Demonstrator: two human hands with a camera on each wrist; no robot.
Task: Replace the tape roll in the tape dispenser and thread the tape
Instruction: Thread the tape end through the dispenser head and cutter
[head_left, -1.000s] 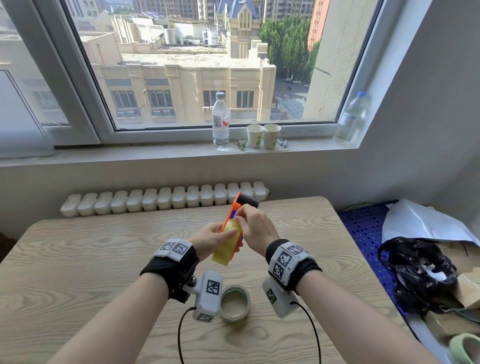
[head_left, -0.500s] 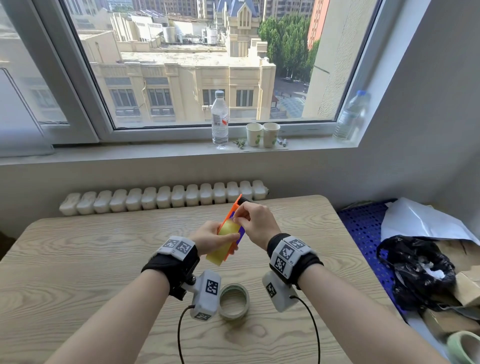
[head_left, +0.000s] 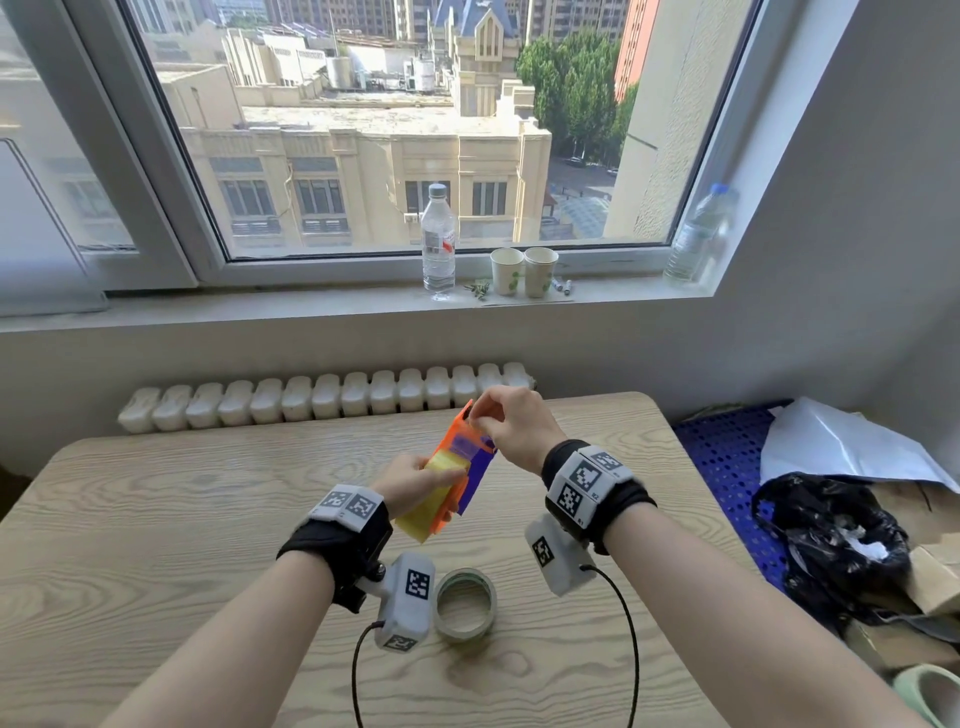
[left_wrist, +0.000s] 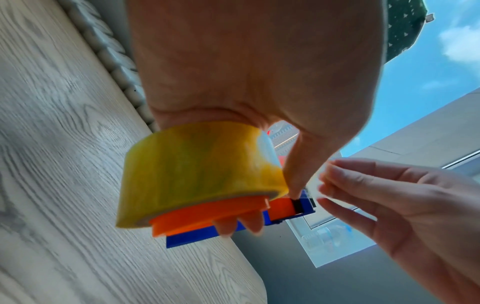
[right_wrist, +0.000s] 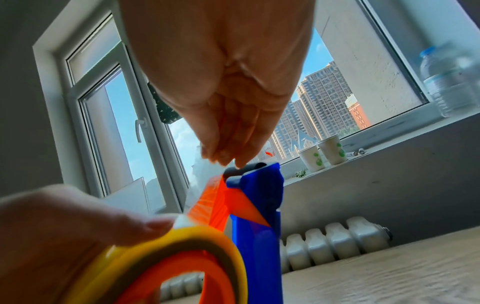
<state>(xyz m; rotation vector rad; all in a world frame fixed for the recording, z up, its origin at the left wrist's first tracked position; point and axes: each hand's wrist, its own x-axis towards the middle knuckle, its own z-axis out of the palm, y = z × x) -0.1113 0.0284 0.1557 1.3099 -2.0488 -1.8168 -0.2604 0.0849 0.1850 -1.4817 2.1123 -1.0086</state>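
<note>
Above the wooden table (head_left: 156, 519) my left hand (head_left: 410, 480) grips the orange and blue tape dispenser (head_left: 457, 467), tilted with its front end up. A yellow tape roll (head_left: 426, 499) sits on its orange hub (left_wrist: 207, 214); my thumb lies on the roll (left_wrist: 197, 164) and my fingers curl under the blue plate (left_wrist: 192, 238). My right hand (head_left: 480, 418) pinches the clear tape end at the dispenser's top, by the black roller (right_wrist: 249, 167). A strip of tape stretches from the roll (right_wrist: 182, 257) up over the orange part (right_wrist: 207, 203).
A near-empty tape roll (head_left: 464, 603) lies flat on the table just below my wrists. A white radiator (head_left: 322, 400) runs behind the far edge. Bottles (head_left: 439, 239) and paper cups (head_left: 524, 270) stand on the sill. A blue crate (head_left: 727, 457) and black bag (head_left: 831, 540) are at the right.
My right hand has moved up from the roll to the dispenser's top end, drawing the tape end with it. The left hand has kept its grip, a little lower.
</note>
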